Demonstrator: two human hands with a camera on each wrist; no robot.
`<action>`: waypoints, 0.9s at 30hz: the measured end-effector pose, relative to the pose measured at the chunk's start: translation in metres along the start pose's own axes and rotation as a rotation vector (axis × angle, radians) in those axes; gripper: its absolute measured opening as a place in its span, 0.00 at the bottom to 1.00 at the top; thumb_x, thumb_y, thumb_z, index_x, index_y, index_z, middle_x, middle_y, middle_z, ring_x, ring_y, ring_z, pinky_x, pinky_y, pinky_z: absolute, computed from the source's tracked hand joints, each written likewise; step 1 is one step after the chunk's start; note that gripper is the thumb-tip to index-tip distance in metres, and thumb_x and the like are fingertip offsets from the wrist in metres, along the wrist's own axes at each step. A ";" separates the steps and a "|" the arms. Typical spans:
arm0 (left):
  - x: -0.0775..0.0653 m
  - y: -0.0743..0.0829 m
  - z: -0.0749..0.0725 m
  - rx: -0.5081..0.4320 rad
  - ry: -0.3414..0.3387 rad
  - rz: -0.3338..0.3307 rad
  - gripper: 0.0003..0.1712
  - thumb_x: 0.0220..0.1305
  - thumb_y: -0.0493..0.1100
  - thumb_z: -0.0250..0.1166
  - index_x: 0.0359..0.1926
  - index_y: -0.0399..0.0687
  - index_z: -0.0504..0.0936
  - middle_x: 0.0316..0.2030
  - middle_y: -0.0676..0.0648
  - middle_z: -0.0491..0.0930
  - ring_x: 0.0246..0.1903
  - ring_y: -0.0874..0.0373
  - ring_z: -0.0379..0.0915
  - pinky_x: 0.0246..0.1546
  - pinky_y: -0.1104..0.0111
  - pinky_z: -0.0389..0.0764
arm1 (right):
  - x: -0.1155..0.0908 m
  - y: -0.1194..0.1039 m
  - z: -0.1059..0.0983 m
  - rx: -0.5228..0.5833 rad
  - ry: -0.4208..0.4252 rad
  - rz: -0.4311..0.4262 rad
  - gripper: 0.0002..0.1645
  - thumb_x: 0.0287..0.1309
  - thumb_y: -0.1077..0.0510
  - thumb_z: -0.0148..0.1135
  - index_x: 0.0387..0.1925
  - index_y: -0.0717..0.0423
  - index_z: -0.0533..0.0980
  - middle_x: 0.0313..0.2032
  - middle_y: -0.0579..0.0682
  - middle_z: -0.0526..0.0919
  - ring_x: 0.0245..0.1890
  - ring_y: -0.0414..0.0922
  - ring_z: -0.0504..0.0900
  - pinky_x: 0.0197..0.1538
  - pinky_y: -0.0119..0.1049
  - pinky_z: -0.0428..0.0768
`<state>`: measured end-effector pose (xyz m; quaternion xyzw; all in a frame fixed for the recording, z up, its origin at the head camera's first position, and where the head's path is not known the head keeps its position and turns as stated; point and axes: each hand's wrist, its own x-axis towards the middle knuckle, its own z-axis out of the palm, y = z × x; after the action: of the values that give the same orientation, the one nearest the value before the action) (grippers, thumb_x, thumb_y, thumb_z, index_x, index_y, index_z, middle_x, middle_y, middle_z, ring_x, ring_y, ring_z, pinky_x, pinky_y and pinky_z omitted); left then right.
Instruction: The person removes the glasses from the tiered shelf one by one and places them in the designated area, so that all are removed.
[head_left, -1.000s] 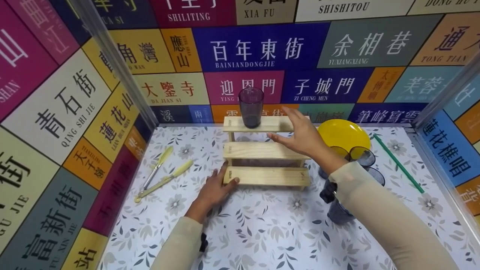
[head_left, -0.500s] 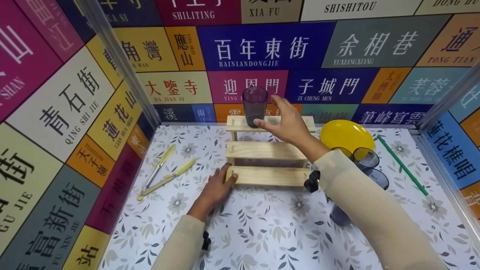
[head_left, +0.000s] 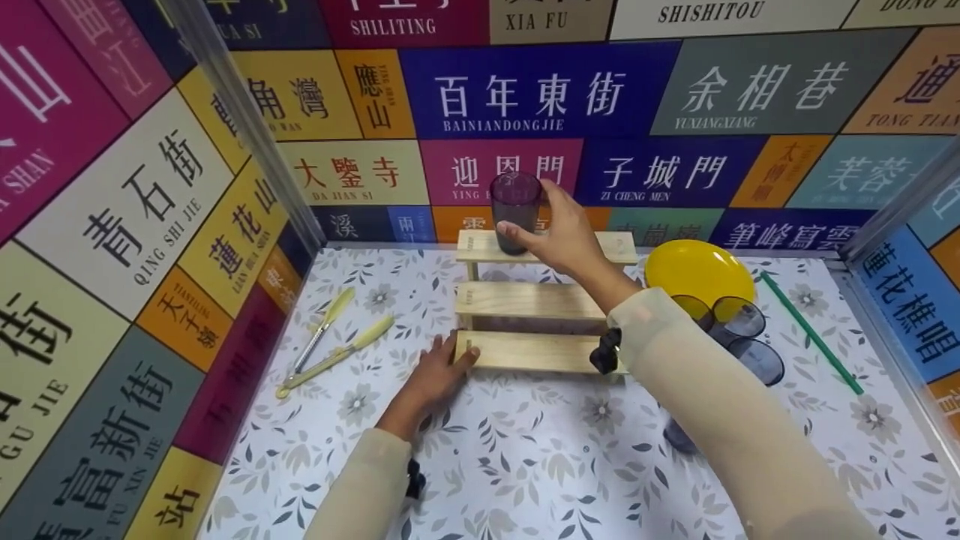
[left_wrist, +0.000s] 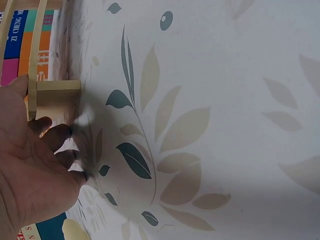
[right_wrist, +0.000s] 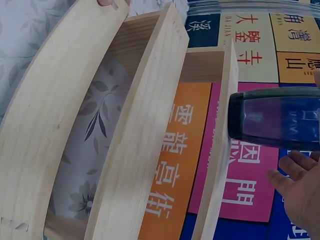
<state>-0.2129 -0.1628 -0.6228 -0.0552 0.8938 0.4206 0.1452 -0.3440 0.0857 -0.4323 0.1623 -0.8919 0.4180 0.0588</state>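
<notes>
A three-tier wooden rack (head_left: 532,301) stands on the flower-patterned table. On its top tier a purple-grey drinking glass (head_left: 512,206) stands upright. My right hand (head_left: 568,238) holds this glass from the right, its thumb across the front and its index finger at the right rim. In the right wrist view the glass (right_wrist: 275,119) still meets the top board, with fingers (right_wrist: 295,175) close beside it. My left hand (head_left: 435,379) grips the left end of the lowest tier, thumb on the board. The left wrist view shows curled fingers (left_wrist: 55,137) by the board's end (left_wrist: 59,86).
Right of the rack lie a yellow plate (head_left: 697,274) and several dark glasses (head_left: 756,360), partly hidden by the right sleeve (head_left: 697,390). Farther right is a thin green stick (head_left: 814,334). Yellow-tipped tongs (head_left: 330,360) lie spread at left. Printed walls enclose the table.
My right hand has moved left to the glass on the top tier and closed round it. My left hand stays on the rack's lowest tier. The head view has shifted slightly.
</notes>
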 end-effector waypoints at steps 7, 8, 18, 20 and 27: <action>0.000 0.002 -0.001 0.022 0.000 -0.006 0.50 0.81 0.76 0.51 0.90 0.57 0.55 0.90 0.35 0.44 0.88 0.27 0.33 0.86 0.32 0.42 | 0.011 -0.002 0.008 0.029 0.023 0.018 0.65 0.61 0.26 0.78 0.85 0.52 0.60 0.74 0.57 0.78 0.74 0.55 0.78 0.79 0.57 0.75; 0.000 0.003 -0.001 0.018 0.001 -0.014 0.50 0.80 0.77 0.51 0.90 0.58 0.55 0.90 0.36 0.44 0.88 0.28 0.33 0.86 0.32 0.42 | 0.012 -0.003 0.009 0.031 0.026 0.023 0.65 0.61 0.26 0.78 0.85 0.52 0.60 0.74 0.57 0.78 0.74 0.56 0.78 0.78 0.57 0.75; -0.001 0.002 -0.002 0.008 -0.003 -0.020 0.51 0.79 0.79 0.51 0.90 0.61 0.54 0.91 0.38 0.42 0.89 0.29 0.31 0.86 0.32 0.41 | 0.021 -0.005 0.016 0.087 0.086 0.062 0.63 0.59 0.29 0.81 0.83 0.52 0.63 0.75 0.61 0.78 0.74 0.58 0.78 0.79 0.56 0.73; 0.000 0.001 -0.001 0.012 -0.005 -0.022 0.51 0.79 0.79 0.50 0.90 0.61 0.54 0.91 0.38 0.42 0.89 0.29 0.31 0.86 0.32 0.41 | 0.022 -0.004 0.017 0.089 0.087 0.068 0.63 0.59 0.29 0.81 0.84 0.52 0.63 0.76 0.61 0.77 0.76 0.58 0.77 0.80 0.56 0.72; 0.001 -0.001 0.000 0.000 0.001 -0.013 0.50 0.80 0.77 0.52 0.90 0.60 0.55 0.90 0.37 0.43 0.89 0.28 0.32 0.86 0.31 0.41 | 0.023 -0.002 0.020 0.119 0.093 0.060 0.61 0.61 0.32 0.81 0.83 0.53 0.64 0.75 0.61 0.78 0.75 0.58 0.78 0.79 0.56 0.73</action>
<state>-0.2131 -0.1635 -0.6242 -0.0612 0.8936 0.4195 0.1473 -0.3645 0.0632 -0.4381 0.1194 -0.8663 0.4789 0.0778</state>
